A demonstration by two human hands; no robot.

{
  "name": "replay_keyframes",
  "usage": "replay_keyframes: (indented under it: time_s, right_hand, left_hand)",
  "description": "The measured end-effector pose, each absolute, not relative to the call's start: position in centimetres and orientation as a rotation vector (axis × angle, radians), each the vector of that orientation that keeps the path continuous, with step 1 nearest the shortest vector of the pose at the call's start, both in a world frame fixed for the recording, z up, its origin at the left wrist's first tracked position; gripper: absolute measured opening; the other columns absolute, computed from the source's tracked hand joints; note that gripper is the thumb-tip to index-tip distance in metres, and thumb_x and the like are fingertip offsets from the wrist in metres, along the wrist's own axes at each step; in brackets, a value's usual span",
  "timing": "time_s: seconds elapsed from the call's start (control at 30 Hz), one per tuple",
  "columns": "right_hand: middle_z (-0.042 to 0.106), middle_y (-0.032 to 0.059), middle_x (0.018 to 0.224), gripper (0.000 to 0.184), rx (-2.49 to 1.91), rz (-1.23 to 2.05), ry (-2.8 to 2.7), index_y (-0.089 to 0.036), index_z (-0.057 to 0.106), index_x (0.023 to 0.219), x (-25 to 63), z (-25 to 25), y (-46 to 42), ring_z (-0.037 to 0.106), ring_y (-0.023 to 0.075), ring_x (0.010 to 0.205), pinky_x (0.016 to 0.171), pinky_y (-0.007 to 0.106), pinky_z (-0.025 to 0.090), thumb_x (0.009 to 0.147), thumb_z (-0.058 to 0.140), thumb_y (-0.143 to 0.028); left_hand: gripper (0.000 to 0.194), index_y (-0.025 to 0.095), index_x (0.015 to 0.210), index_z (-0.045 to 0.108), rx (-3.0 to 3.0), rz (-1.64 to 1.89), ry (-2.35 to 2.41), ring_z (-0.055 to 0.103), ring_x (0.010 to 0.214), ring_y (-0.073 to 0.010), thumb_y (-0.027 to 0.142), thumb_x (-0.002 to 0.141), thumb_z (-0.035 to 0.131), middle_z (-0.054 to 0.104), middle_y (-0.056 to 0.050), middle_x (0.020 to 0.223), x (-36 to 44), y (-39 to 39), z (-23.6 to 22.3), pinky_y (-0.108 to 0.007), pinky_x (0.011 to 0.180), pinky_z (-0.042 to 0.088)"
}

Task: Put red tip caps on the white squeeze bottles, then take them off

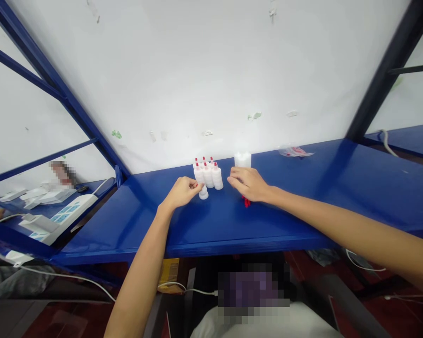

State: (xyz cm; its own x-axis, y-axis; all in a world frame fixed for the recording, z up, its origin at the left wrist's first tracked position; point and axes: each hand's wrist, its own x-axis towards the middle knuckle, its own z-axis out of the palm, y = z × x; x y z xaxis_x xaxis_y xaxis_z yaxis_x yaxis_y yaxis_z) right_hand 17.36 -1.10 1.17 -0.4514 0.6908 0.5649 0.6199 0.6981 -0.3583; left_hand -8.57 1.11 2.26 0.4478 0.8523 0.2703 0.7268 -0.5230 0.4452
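At the left hand [184,191], thumb and fingertips drawn narrow by the top of a white squeeze bottle [203,194]; red speck [197,185] at the fingertips. Whether gripped: I cannot tell from here. Right hand [246,180]: fingers curled, contents hidden. Bottle stands on the blue shelf [200,227], just before red-tipped bottles [207,177]. Red caps [246,202] near side of right hand; white containers [243,160] behind it. Judged handling: light, smooth, soft-walled, easily toppled; best held low round the body.
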Motion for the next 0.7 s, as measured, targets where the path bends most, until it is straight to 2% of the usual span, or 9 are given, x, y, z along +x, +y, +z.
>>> replay_keyframes:
  time_s: [0.23,0.4,0.57,0.7]
  right_hand:
    - [0.050,0.0002,0.066,0.034,-0.967,0.196,-2.180,-0.017,0.047,0.065,17.0,1.3,-1.3,0.043,0.0124,0.062,0.061,0.028,0.025,0.094,0.040,-0.034]
    - [0.049,-0.0028,0.059,0.031,-0.858,0.491,-2.133,-0.018,0.050,0.070,17.0,1.2,-1.4,0.044,0.0117,0.056,0.059,0.026,0.028,0.094,0.039,-0.035]
    - [0.048,-0.0024,0.054,0.039,-0.631,0.965,-2.092,-0.017,0.050,0.068,16.4,1.0,-1.7,0.043,0.0118,0.050,0.055,0.026,0.034,0.094,0.031,-0.038]
    - [0.046,-0.0019,0.054,0.036,-0.561,0.923,-2.216,-0.019,0.044,0.059,16.2,1.0,-2.1,0.042,0.0116,0.052,0.055,0.027,0.031,0.090,0.038,-0.038]
  left_hand:
    - [0.057,0.017,0.052,0.035,2.455,0.714,1.383,0.022,0.052,-0.0078,0.056,0.090,0.049,0.025,0.005,0.052,-8.6,1.1,2.3,-0.025,0.050,0.019]
    - [0.054,0.015,0.056,0.048,2.531,1.039,1.375,0.030,0.050,-0.0072,0.056,0.091,0.053,0.036,0.006,0.050,-7.9,0.1,2.5,-0.023,0.051,0.024]
    - [0.047,0.015,0.061,0.054,2.927,1.313,0.973,0.041,0.048,-0.0071,0.048,0.095,0.053,0.051,0.003,0.052,-4.7,-1.2,1.3,-0.022,0.052,0.031]
    - [0.037,0.016,0.072,0.059,3.173,1.407,0.647,0.053,0.052,-0.0094,0.042,0.097,0.052,0.059,0.001,0.058,-2.4,-1.7,0.5,-0.023,0.055,0.035]
